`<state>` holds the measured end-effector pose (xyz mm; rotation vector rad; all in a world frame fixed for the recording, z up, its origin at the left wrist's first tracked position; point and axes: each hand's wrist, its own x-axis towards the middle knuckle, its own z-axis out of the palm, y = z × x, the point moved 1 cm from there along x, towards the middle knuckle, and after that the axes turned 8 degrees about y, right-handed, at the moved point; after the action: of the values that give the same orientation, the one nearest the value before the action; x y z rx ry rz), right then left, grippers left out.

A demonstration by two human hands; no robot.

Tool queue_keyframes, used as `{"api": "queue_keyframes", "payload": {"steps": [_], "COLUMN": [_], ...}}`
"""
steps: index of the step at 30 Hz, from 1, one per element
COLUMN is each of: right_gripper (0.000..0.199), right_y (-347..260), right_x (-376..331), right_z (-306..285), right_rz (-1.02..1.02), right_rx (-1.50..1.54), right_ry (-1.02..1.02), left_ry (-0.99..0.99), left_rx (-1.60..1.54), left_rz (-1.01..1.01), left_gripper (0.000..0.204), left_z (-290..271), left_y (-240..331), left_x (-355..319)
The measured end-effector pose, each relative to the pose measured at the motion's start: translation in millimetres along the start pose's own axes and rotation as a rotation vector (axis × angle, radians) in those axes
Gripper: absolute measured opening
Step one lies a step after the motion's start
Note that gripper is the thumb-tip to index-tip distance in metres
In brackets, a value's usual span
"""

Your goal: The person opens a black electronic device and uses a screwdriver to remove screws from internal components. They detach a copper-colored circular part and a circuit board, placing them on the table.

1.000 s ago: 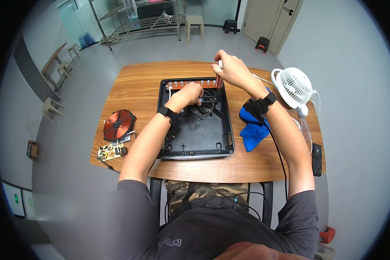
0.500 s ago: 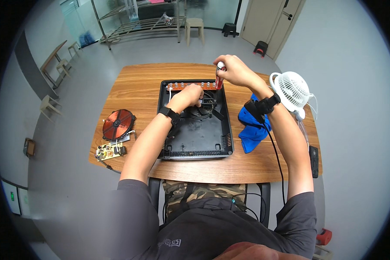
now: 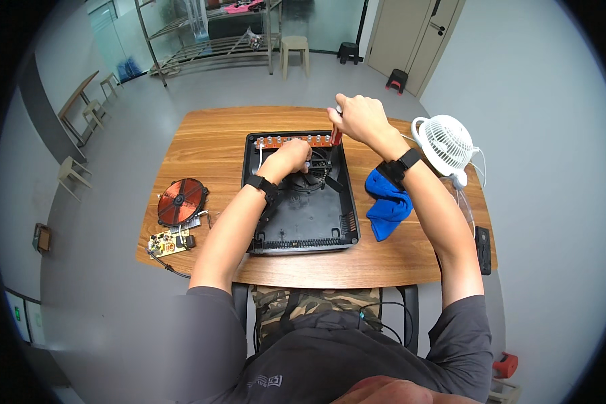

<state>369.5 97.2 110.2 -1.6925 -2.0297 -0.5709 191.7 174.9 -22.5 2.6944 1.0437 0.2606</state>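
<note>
A black plastic appliance housing lies open on the wooden table, with a round fan in its far half. Along its far inner edge runs an orange circuit strip with several round buttons. My right hand is closed around a red-handled screwdriver, held upright over the strip's right end; the tip is hard to make out. My left hand reaches into the housing beside the fan, fingers closed. Something small and pale shows at its fingertips, too small to name.
Left of the housing lie a round copper coil and a yellowish circuit board with a cable. To the right are a blue cloth, a white fan and a black strip-shaped object. The table edge is close to my lap.
My right hand has tipped over the screwdriver's top, covering more of the handle. My left hand stays in the housing by the fan. The whole view has shifted slightly.
</note>
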Motion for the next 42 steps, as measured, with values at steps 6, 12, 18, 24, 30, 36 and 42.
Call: {"api": "queue_keyframes", "payload": {"steps": [6, 12, 18, 24, 30, 36, 42], "right_gripper": [0.04, 0.039, 0.043, 0.042, 0.042, 0.043, 0.043], "right_y": [0.4, -12.1, 16.9, -10.9, -4.5, -7.4, -10.6], "right_x": [-3.0, 8.2, -2.5, 0.8, -2.0, -4.0, 3.0], "right_z": [-6.3, -10.9, 21.5, -2.6, -3.6, -6.4, 0.1], "right_rz": [0.012, 0.124, 0.087, 0.076, 0.046, 0.032, 0.087], "right_rx": [0.045, 0.036, 0.346, -0.034, 0.011, 0.205, 0.064], "right_ry": [-0.091, -0.261, -0.071, -0.082, -0.083, -0.092, -0.019], "left_ry": [-0.01, -0.016, -0.018, -0.037, -0.003, -0.01, -0.014], "left_rx": [-0.009, -0.014, -0.005, 0.006, -0.002, 0.006, 0.008], "left_rz": [-0.007, -0.014, 0.001, -0.037, -0.003, -0.009, -0.014], "left_gripper": [0.039, 0.037, 0.036, 0.039, 0.038, 0.037, 0.036], "left_z": [-3.5, -3.0, -5.8, -9.2, -3.3, -1.5, -2.8], "left_y": [4.7, 1.3, 9.3, 7.2, 4.7, 3.3, 2.6], "left_x": [-1.0, -1.3, -0.4, -3.8, -2.4, 0.4, 0.5]}}
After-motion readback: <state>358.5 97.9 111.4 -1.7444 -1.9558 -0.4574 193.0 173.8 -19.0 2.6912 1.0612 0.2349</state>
